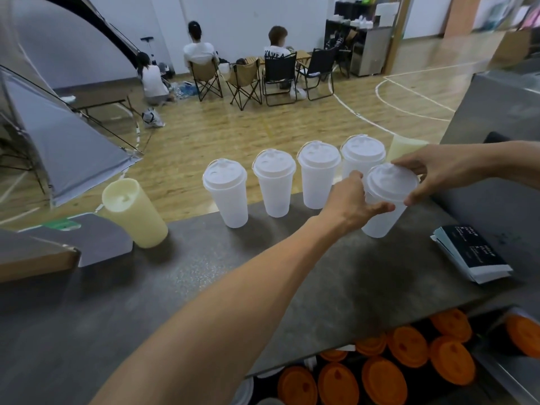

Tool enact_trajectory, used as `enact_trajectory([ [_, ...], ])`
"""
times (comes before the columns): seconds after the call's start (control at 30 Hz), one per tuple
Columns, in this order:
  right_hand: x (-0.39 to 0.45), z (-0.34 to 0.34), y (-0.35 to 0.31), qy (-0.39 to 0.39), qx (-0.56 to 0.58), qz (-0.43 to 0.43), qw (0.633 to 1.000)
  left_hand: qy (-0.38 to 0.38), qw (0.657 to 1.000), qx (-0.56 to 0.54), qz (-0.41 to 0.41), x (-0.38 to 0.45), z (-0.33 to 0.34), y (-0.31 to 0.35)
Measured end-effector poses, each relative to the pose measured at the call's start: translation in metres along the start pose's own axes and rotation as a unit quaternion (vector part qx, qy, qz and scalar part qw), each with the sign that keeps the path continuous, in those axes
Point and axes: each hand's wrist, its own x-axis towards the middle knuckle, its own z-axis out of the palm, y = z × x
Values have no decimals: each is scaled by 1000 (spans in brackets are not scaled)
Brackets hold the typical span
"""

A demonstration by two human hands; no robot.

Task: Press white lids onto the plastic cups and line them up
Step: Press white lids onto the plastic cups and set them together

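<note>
At the row's right end, both hands, left hand (349, 204) and right hand (432, 171), clamp fingers around the lid (391, 181); press evenly round the cup (380, 220) rim.

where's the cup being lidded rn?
Head view, right of centre on the counter: the cup stands just in front of the row's right end, left hand and right hand on its lid.

Both hands, left hand (349, 204) and right hand (432, 171), grip a white lid (391, 180) on a cup (380, 220) (four lidded cups (295, 182) at ten o'clock) on the bench (204, 267).
</note>
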Motion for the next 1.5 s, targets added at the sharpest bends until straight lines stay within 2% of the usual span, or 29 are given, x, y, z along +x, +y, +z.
enact_trajectory([
  [0.17,-3,1,-3,-9,1,28,1000,0,999,31,7,-8,-6,2],
  [0.33,-5,-11,-11,52,2,94,994,-36,997,65,16,-33,-34,-1],
  [0.43,-5,-24,-46,87,-9,80,993,-34,994,97,29,-58,-68,-8],
  [0.53,4,-23,-99,117,-38,19,992,-18,992,121,27,-89,-111,-24],
  [0.6,12,-13,-147,115,-39,-32,992,5,989,144,14,-115,-147,-39],
  [0.73,39,23,-278,64,-39,-140,987,75,981,175,-26,-192,-237,-82],
  [0.9,81,84,-450,-2,-36,-285,958,152,953,229,-124,-316,-352,-143],
  [1.07,112,140,-609,-44,-57,-383,921,233,895,313,-218,-438,-440,-193],
  [1.2,123,192,-727,-57,-57,-434,897,297,821,396,-285,-524,-488,-224],
  [1.3,128,225,-796,-73,-81,-449,887,313,778,423,-342,-573,-509,-245],
  [1.4,131,249,-837,-78,-86,-467,877,300,781,381,-394,-601,-516,-267],
  [1.5,133,267,-862,-98,-114,-460,875,309,821,303,-373,-612,-516,-281],
])
